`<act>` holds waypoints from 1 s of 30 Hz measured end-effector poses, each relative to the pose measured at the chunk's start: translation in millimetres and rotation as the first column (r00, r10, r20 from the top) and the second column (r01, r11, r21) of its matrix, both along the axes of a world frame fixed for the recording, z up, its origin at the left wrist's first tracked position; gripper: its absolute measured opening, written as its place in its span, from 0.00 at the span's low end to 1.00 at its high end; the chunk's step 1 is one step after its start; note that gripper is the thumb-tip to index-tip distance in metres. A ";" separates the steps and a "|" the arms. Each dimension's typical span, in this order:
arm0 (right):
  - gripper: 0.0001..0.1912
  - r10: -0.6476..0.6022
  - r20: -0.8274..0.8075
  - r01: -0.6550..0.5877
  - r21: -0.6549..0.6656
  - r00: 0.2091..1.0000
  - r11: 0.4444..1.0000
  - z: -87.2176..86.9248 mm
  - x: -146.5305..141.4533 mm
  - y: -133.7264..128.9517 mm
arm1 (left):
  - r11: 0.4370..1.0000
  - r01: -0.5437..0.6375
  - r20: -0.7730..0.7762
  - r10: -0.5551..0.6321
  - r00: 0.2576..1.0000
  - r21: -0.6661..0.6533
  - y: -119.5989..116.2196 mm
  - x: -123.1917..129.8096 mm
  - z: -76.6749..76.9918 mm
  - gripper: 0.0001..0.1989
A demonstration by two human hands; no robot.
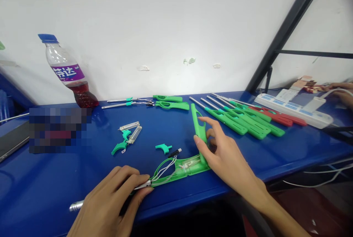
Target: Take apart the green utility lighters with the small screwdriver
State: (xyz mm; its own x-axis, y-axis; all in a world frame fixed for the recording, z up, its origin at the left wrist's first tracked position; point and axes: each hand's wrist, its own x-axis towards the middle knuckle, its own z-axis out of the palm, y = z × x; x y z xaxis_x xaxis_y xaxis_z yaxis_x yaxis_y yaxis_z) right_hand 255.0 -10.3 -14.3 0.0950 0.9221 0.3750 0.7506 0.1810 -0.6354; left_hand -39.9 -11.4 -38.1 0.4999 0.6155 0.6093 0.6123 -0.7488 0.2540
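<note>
"Left hand [111,196]?"
"Closed around a metal lighter tube [76,205]."
"Right hand [226,152]?"
"Pinching a green lighter half-shell [196,121], nearly upright."
"And the wired half-shell [181,173]?"
"Along the front edge of the tabletop [154,130]."

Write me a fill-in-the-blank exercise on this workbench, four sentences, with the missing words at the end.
1. The person's ____ hand holds up a green half-shell.
2. The thin wires looping over the lower half-shell are ____ in colour.
3. The bottle by the wall has a ____ cap.
4. The lighter handles nearest the power strip are ____.

Missing words: right; white; blue; red.
</note>
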 end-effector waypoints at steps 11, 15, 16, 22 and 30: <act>0.23 0.051 0.074 -0.050 -0.016 0.996 0.999 0.6 -0.6 1.0 | 1.000 0.006 -0.023 -0.006 1.000 -0.007 1.1 -2.6 -3.0 0.07; 0.28 0.059 0.153 -0.045 -0.098 0.986 0.994 6.7 -4.6 5.9 | 1.000 -0.008 -0.011 0.008 1.000 -0.007 -0.7 -1.5 -1.1 0.08; 0.28 0.072 0.180 -0.050 -0.121 0.981 0.991 8.5 -4.7 7.9 | 1.000 -0.011 -0.002 0.011 1.000 -0.005 -1.2 -1.1 -0.9 0.08; 0.23 0.249 0.274 -0.203 -0.188 0.929 0.961 16.9 3.4 23.7 | 1.000 0.005 -0.006 -0.006 1.000 -0.020 -2.0 -1.8 -2.6 0.06; 0.21 0.361 0.273 -0.300 -0.240 0.892 0.923 17.4 8.3 34.9 | 0.999 0.017 -0.028 -0.018 0.999 -0.039 -2.9 -1.6 -3.0 0.05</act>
